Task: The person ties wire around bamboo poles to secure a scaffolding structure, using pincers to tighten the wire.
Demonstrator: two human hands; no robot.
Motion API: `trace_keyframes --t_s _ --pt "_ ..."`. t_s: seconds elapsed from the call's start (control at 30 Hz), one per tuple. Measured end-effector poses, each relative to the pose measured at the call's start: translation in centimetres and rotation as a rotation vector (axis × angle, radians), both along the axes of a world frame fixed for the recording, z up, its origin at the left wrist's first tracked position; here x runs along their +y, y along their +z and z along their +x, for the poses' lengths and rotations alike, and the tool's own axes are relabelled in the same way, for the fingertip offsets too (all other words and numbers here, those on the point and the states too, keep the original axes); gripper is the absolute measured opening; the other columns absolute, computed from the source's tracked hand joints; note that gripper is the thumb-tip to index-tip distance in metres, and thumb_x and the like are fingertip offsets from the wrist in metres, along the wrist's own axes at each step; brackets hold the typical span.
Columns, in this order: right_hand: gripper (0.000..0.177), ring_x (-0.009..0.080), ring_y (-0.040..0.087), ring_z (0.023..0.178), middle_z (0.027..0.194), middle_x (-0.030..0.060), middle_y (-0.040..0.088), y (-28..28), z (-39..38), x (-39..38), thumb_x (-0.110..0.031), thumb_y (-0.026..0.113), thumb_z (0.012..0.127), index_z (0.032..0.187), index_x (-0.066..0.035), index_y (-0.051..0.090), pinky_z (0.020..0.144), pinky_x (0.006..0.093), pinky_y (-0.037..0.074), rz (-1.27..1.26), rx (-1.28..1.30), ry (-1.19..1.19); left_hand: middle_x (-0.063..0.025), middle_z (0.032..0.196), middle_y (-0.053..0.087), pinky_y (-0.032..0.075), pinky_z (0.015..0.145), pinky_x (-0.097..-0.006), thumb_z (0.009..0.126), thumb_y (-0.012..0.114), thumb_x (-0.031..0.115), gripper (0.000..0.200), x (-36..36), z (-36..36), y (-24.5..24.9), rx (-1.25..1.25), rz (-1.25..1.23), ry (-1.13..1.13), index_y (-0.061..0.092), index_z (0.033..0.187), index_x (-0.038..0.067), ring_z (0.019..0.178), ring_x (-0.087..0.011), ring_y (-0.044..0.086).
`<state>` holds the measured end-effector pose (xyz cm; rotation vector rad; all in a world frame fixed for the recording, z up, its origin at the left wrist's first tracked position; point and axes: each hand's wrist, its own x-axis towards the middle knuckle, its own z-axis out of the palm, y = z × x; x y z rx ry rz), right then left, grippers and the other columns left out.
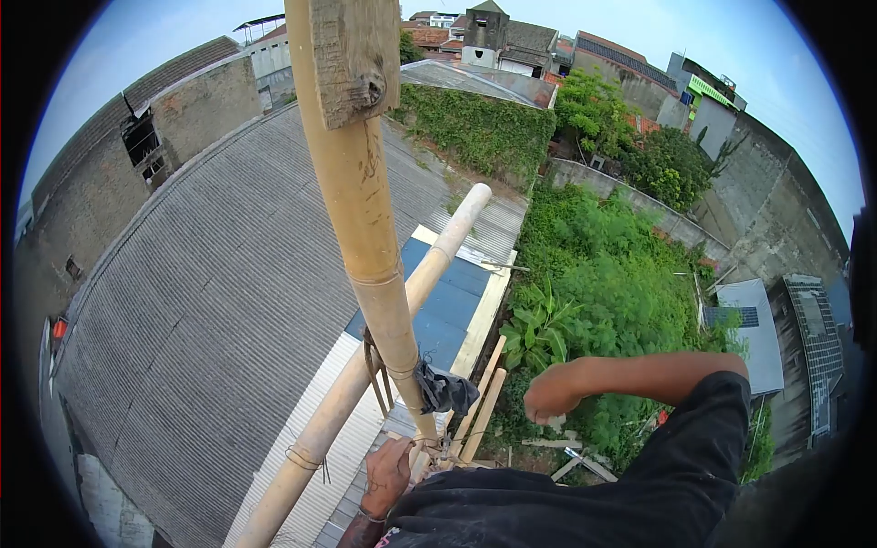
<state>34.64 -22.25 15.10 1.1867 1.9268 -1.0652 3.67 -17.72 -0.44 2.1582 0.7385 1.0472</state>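
An upright bamboo pole (375, 237) rises through the middle of the view. A second bamboo pole (338, 402) slants behind it, and a dark strap (376, 370) hangs where they cross. My left hand (388, 470) is beside the foot of the upright pole, fingers curled; what they close on is hidden. Dark cloth (446, 391) is bunched against the pole just above. My right hand (553, 395) is held out to the right over the greenery, its fingers curled in; I cannot make out anything in them. A weathered board (352, 64) lies against the pole's upper part.
Far below on the left spreads a grey corrugated roof (210, 274). Blue panels (448, 315) and a white corrugated strip (306, 438) lie under the poles. Wooden beams (482, 416) stand near my body. Dense plants (603, 265) fill the ground at right, a long drop down.
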Motion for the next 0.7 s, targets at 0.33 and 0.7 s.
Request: trace_keyframes --t_s 0.33,0.7 --pt "0.019 0.0285 0.064 0.075 0.078 0.0108 0.068 4.6 4.7 4.1 -0.023 0.058 0.085 0.089 -0.007 0.067 0.070 0.0401 0.050 0.406 -0.067 -0.434 -0.0151 0.073 0.060 0.048 0.064 -0.0349 0.088 0.055 0.003 0.012 -2.1 1.1 1.3 0.012 -0.320 -0.065 0.065 0.091 0.000 0.065 -0.0305 0.059" --pt "0.027 0.0172 0.061 0.068 0.074 0.0085 0.066 7.5 0.7 2.9 -0.025 0.052 0.093 0.093 -0.002 0.066 0.065 0.0329 0.047 0.160 0.340 -0.260 -0.0167 0.079 0.064 0.050 0.059 -0.0372 0.085 0.058 0.003 0.007 -0.5 -0.8 -5.0 0.062 -0.079 0.096 0.063 0.091 0.001 0.069 -0.0335 0.064"
